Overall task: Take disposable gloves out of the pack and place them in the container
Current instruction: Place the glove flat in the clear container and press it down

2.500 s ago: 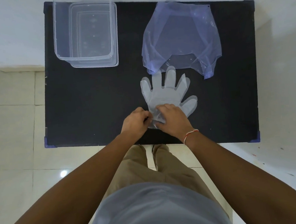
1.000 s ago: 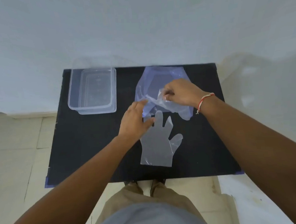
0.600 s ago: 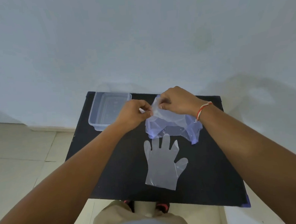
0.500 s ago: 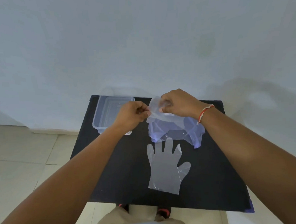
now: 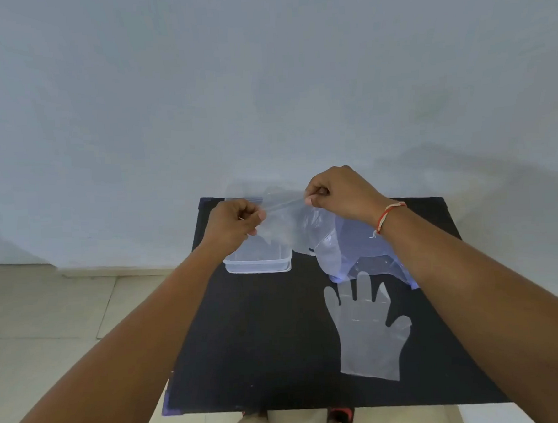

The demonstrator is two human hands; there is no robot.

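A thin clear glove (image 5: 288, 225) hangs stretched between my two hands, above the near side of the clear plastic container (image 5: 258, 265). My left hand (image 5: 234, 225) pinches its left edge and my right hand (image 5: 342, 194) pinches its right edge. The bluish pack (image 5: 361, 248) lies on the black table (image 5: 253, 343) under my right wrist, partly hidden by it. A second clear glove (image 5: 370, 330) lies flat on the table in front of the pack, fingers pointing away from me.
The table stands against a pale wall (image 5: 263, 81). Tiled floor (image 5: 49, 323) lies to the left. My feet (image 5: 339, 415) show below the table's near edge.
Both hands have carried the glove left, away from the pack and over the container. The view has shifted so the table sits further right.
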